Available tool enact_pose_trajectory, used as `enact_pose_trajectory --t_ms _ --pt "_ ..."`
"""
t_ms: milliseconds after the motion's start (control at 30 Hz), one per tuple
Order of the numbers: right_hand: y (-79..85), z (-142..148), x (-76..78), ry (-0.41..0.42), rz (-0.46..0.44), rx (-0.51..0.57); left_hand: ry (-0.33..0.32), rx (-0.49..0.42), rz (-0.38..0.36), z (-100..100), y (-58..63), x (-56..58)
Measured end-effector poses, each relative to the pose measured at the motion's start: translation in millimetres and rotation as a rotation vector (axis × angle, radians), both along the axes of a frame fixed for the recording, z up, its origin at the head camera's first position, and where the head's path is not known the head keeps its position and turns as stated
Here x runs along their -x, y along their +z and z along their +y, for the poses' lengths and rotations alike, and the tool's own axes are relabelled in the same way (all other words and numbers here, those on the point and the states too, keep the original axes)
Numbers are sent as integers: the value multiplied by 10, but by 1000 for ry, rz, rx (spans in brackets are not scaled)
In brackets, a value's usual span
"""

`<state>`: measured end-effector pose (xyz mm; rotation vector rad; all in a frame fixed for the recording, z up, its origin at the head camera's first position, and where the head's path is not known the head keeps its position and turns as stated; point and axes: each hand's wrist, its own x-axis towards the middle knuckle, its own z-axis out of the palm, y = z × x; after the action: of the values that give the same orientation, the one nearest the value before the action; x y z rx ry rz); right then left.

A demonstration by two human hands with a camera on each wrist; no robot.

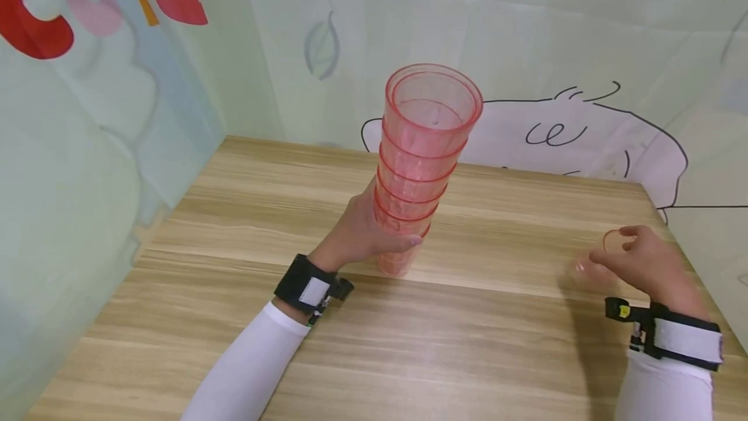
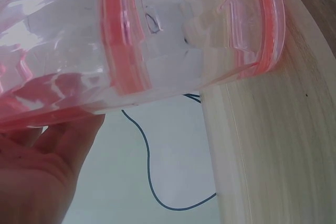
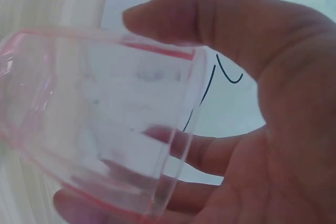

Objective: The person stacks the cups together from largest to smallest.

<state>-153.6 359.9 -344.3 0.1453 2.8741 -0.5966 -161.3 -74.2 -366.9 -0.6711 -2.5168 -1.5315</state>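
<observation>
A tall stack of clear pink plastic cups point(image 1: 416, 164) stands nested, rims up, leaning slightly in the head view. My left hand point(image 1: 363, 229) grips it around the lower part, thumb across the front. The left wrist view shows the stack's clear wall point(image 2: 168, 40) close up, with the fingers point(image 2: 73, 140) behind it. Over at the right, my right hand point(image 1: 648, 265) holds a single clear pink cup point(image 1: 591, 273) near its rim. Seen from the right wrist, the thumb point(image 3: 163, 22) lies on one side of this cup point(image 3: 115, 103) and the fingers on the other.
Both hands work over a wood-grain table point(image 1: 467, 343). A pale printed cloth point(image 1: 280, 38) with drawings and coloured letters hangs behind it and along the left side. A strap with a small camera point(image 1: 312, 286) sits on each wrist, above white sleeves.
</observation>
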Motion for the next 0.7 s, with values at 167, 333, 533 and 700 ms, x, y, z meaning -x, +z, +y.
enact_pose_trajectory --t_ms 167,333,533,700 --pt "43 -47 -20 -35 85 32 -28 -40 -11 1 -1 5" --pt "72 -120 -27 -87 150 81 -46 -60 -18 -7 -9 6" --pt "100 -185 -38 -115 202 92 -33 -50 -10 -4 -10 5" --pt "142 -240 -54 -138 244 107 -13 -27 -4 -5 -12 1"
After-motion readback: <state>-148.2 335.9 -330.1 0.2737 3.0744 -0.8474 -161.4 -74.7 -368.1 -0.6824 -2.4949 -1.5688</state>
